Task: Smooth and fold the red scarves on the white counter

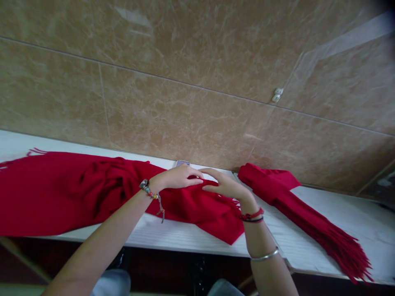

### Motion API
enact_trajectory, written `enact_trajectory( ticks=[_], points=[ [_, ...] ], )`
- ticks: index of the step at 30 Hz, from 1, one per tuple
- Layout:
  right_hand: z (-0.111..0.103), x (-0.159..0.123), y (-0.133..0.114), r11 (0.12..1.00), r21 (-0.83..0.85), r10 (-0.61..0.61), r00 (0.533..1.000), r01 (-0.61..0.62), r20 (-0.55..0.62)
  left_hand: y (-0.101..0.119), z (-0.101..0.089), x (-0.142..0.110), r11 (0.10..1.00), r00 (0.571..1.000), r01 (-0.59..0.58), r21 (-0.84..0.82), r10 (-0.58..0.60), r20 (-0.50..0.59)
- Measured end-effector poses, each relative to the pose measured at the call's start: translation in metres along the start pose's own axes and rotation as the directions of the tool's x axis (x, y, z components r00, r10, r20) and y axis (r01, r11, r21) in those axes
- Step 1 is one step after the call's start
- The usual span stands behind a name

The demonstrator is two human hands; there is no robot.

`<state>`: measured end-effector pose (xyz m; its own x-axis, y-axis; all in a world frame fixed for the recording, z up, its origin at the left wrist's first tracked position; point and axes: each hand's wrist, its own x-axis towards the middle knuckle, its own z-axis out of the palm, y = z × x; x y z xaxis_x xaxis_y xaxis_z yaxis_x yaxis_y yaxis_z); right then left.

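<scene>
A long red scarf (61,193) lies spread and bunched along the white table (173,234), its right end reaching a pointed corner near the front edge. My left hand (177,177), with a beaded bracelet at the wrist, rests on the scarf's far edge with fingers pressed together on the cloth. My right hand (226,186), wearing red and silver bangles, meets it from the right, fingers pinching the same stretch of red fabric. The fingertips of both hands nearly touch.
A second red scarf (296,209), folded narrow with a fringe, lies on the table to the right and reaches its front edge. A tan marble wall (197,82) rises directly behind the table. A small phone-like object (182,163) sits behind my left hand.
</scene>
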<state>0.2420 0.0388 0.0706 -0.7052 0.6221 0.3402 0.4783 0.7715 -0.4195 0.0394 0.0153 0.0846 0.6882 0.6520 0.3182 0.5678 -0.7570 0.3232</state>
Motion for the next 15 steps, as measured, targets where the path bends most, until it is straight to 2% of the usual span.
enact_trajectory(
  ticks=[3, 7, 9, 12, 15],
  points=[
    [0.002, 0.007, -0.004, 0.998, -0.042, 0.041, 0.999, -0.039, 0.03, 0.003, -0.007, -0.004, 0.999, 1.0, 0.012, 0.037, -0.011, -0.007],
    [-0.012, -0.004, 0.008, 0.988, -0.091, 0.119, 0.991, -0.125, -0.064, -0.006, -0.015, -0.016, 0.995, 0.994, 0.085, 0.046, -0.082, -0.071],
    [-0.021, -0.013, 0.014, 0.976, -0.132, 0.159, 0.98, -0.174, -0.117, -0.016, -0.017, -0.021, 0.992, 0.992, 0.116, 0.042, -0.113, -0.063],
    [-0.032, -0.024, 0.02, 0.959, -0.183, 0.167, 0.951, -0.218, -0.26, -0.038, -0.018, -0.03, 0.984, 0.985, 0.164, 0.072, -0.167, 0.034],
    [-0.042, -0.032, 0.023, 0.954, -0.211, 0.085, 0.866, -0.214, -0.494, -0.062, -0.023, -0.043, 0.959, 0.959, 0.255, 0.126, -0.268, 0.096]
  ],
)
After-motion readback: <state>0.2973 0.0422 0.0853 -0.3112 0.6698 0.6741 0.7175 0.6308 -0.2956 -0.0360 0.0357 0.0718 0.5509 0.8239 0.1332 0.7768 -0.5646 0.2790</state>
